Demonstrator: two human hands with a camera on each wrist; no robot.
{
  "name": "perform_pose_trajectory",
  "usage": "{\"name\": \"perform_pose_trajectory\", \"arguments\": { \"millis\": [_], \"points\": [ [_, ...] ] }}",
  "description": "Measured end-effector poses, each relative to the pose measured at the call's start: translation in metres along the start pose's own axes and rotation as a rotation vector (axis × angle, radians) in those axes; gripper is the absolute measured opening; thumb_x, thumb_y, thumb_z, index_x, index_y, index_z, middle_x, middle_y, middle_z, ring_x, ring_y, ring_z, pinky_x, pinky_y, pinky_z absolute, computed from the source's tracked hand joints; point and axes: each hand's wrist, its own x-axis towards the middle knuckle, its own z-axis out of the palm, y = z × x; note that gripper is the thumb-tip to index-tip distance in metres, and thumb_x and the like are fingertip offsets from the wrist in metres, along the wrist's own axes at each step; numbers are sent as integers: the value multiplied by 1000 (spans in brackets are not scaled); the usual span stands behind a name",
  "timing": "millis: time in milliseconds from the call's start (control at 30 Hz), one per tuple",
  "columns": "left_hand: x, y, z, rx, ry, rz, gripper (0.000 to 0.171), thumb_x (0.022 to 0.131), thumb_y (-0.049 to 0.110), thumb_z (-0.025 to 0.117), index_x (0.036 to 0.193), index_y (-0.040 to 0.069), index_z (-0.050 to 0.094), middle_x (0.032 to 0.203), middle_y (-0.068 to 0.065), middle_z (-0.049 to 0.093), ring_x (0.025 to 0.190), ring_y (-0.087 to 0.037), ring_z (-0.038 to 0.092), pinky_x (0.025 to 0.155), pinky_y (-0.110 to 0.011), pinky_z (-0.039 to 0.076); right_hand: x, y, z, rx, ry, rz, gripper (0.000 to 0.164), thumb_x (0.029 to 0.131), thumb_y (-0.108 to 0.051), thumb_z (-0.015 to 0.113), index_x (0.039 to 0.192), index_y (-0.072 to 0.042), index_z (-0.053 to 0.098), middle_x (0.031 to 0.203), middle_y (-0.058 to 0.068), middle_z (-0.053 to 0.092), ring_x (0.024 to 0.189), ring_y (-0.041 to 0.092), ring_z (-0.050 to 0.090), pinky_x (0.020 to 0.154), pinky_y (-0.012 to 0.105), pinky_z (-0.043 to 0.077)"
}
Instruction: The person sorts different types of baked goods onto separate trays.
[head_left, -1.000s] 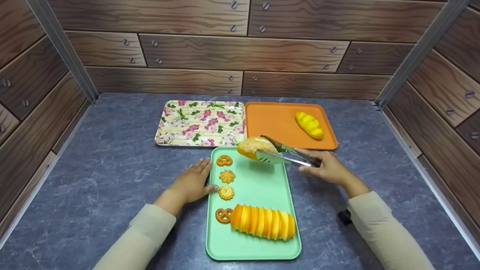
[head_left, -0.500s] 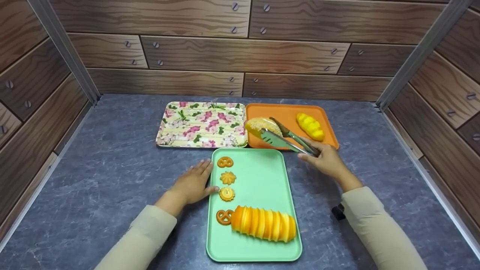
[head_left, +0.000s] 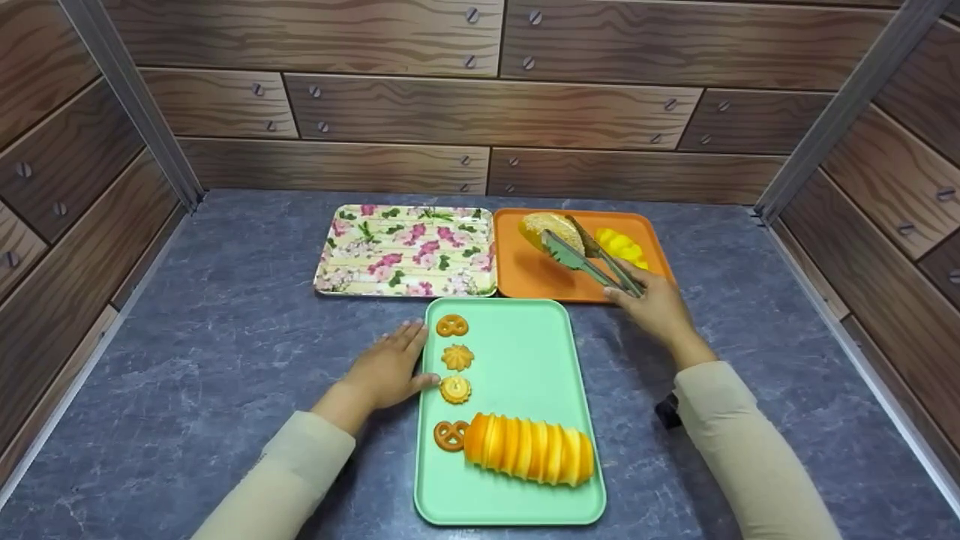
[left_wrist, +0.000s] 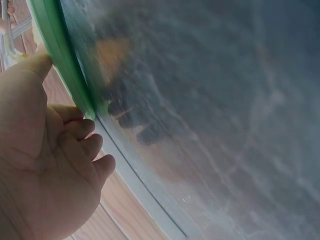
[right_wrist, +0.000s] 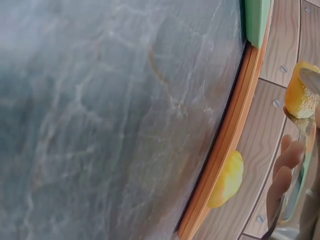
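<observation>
My right hand (head_left: pixel 658 309) grips a pair of metal tongs (head_left: pixel 616 276), whose tips clamp a crumb-topped bread roll (head_left: pixel 556 226). In the head view the roll hangs over the orange tray (head_left: pixel 521 281), just left of a yellow ridged loaf (head_left: pixel 621 246) that the tongs partly cover. The right wrist view shows the roll (right_wrist: pixel 301 92) held up between the tong tips. My left hand (head_left: pixel 386 367) lies with fingers extended along the left edge of the green tray (head_left: pixel 517 506); in the left wrist view its thumb and fingertips meet the tray's side (left_wrist: pixel 62 55).
On the green tray, a sliced orange loaf (head_left: pixel 529 448) lies near a pretzel (head_left: pixel 451 435). Farther up its left side are a round cookie (head_left: pixel 455 389), a flower-shaped cookie (head_left: pixel 457 358) and another pretzel (head_left: pixel 452 325). A floral tray (head_left: pixel 405 251) adjoins the orange one.
The tongs with the bread roll have moved from above the green tray's far end, away and rightward, to over the orange tray. My left hand has stayed put.
</observation>
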Motion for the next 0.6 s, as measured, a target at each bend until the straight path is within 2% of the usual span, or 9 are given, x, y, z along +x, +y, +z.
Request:
{"name": "perform_pose_trajectory", "arguments": {
  "millis": [67,133,367,600],
  "points": [
    [0,0,0,0,0,-2,82,94,53,51,151,3,21,156,-13,17,142,-30,14,114,-47,17,2,2,0,-12,2,12,61,88,-35,69,142,-15,48,131,27,52,100,34,51,77,42,41],
    [0,0,-1,0,3,-2,82,94,53,51,151,3,21,156,-13,17,142,-30,14,114,-47,17,3,4,0,-25,8,26,61,88,-36,69,142,-14,48,127,27,54,95,35,51,75,43,41],
    [0,1,-2,-6,7,-2,81,94,52,51,151,2,22,156,-14,17,142,-31,15,114,-47,16,5,8,1,-92,25,71,64,88,-40,68,142,-13,47,133,26,51,110,38,52,87,53,43],
    [-1,1,0,-3,9,1,81,94,52,51,151,2,22,156,-14,17,142,-31,14,114,-47,17,7,12,0,-167,-2,123,64,90,-40,66,144,-14,44,134,27,49,106,40,53,82,54,44]
  ]
}}
